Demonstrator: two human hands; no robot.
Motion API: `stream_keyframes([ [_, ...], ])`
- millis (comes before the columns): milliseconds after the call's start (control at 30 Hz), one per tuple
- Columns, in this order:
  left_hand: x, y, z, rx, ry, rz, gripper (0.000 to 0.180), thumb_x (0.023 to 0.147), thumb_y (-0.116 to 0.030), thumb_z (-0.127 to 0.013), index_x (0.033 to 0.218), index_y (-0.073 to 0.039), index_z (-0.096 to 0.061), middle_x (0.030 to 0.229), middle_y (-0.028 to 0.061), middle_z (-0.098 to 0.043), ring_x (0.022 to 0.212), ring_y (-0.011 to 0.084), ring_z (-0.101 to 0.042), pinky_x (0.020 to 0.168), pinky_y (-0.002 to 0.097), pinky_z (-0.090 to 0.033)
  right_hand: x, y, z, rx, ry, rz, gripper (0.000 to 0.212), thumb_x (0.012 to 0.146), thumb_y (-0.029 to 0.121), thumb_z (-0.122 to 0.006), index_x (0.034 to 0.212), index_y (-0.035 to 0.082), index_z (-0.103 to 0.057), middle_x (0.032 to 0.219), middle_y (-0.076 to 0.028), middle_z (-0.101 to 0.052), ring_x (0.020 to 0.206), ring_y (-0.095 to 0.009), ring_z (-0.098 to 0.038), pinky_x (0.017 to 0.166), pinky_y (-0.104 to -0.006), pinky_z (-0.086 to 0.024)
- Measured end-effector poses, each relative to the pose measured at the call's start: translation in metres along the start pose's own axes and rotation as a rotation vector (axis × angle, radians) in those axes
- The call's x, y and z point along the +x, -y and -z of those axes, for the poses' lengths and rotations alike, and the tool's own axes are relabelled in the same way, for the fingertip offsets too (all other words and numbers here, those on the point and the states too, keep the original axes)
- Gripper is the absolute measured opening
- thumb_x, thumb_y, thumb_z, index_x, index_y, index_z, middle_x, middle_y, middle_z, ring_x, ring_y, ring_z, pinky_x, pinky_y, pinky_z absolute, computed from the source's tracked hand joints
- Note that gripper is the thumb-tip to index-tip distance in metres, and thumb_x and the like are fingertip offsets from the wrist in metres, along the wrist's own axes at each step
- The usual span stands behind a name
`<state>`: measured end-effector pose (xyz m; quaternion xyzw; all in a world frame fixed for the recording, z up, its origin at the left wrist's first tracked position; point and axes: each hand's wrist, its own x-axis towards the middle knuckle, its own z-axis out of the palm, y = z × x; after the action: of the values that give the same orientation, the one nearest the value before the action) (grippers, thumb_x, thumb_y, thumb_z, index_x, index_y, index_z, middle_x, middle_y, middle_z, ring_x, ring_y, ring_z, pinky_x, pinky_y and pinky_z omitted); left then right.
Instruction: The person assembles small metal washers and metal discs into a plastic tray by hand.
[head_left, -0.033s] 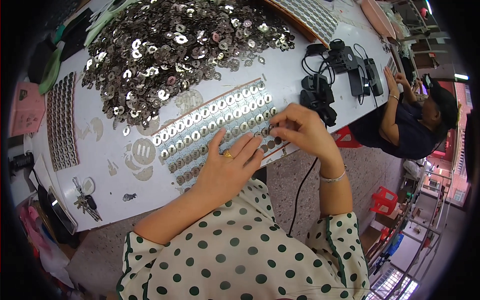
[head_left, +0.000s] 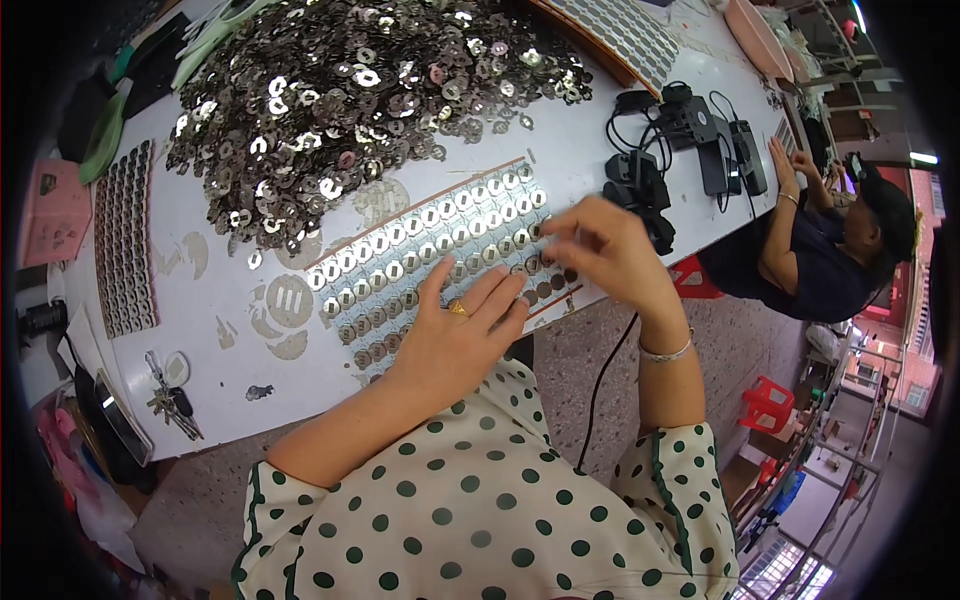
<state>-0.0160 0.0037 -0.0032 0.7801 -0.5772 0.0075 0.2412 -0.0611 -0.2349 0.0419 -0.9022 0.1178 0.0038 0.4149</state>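
A light blue sheet with a brown strip along its far edge lies before me, bearing rows of small slotted metal discs. My left hand rests flat on its middle, fingers spread and a gold ring on one. Over the sheet's right end hovers my right hand, fingers bent, with a gap between thumb and forefinger. I make out no disc in that gap. Darker discs line the near right corner beneath it. Part of the near rows is hidden under my left hand.
A large heap of loose metal discs covers the far left. A filled sheet stands at left, near keys. Black devices with cables lie at right. Another filled sheet is behind. A co-worker sits at right.
My right hand has shifted slightly, its thumb and fingertips lifting away from the discs at the sheet's right end. My left hand stays in place.
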Motion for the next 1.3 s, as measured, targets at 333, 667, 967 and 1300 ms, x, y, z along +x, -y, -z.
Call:
stream_keyframes([
  [333,0.003,-0.003,0.000,-0.061,-0.019,-0.001,0.031,0.087,-0.025,-0.073,0.114,-0.012,-0.067,0.135,0.0050,-0.058,0.130,0.0200,-0.053,0.115,0.0570,-0.026,0.100,0.002,-0.036,-0.521,-0.426,0.465,0.027,0.085,0.003,-0.072,0.112,0.007,-0.072,0.094,-0.012,-0.071,0.079,-0.028,-0.067,0.071,-0.0377,-0.055],
  [667,0.006,0.002,0.020,-0.695,-0.209,0.298,0.031,0.093,-0.013,-0.070,0.122,-0.006,-0.061,0.123,0.0084,-0.065,0.120,0.0233,-0.059,0.105,0.0400,-0.043,0.029,0.018,-0.021,1.073,-0.038,-0.136,0.025,0.091,-0.008,-0.063,0.116,-0.004,-0.060,0.095,-0.011,-0.068,0.080,-0.018,-0.072,0.065,-0.0276,-0.061],
  [967,0.011,0.012,0.028,-0.962,-0.324,0.520,0.011,0.093,-0.010,-0.071,0.102,-0.005,-0.067,0.091,0.0074,-0.068,0.080,0.0179,-0.066,0.073,0.0304,-0.051,-0.022,0.034,-0.042,0.829,0.116,-0.018,0.031,0.087,-0.006,-0.070,0.118,-0.002,-0.067,0.096,-0.005,-0.067,0.084,-0.011,-0.067,0.074,-0.0242,-0.056],
  [1300,0.012,0.008,0.017,-0.794,-0.218,0.328,0.018,0.090,-0.011,-0.072,0.105,-0.004,-0.065,0.097,0.0110,-0.067,0.090,0.0282,-0.064,0.078,0.0352,-0.051,-0.040,0.022,-0.024,0.500,0.071,-0.007,0.029,0.084,-0.001,-0.075,0.113,0.002,-0.071,0.094,-0.005,-0.072,0.083,-0.010,-0.067,0.073,-0.0241,-0.055],
])
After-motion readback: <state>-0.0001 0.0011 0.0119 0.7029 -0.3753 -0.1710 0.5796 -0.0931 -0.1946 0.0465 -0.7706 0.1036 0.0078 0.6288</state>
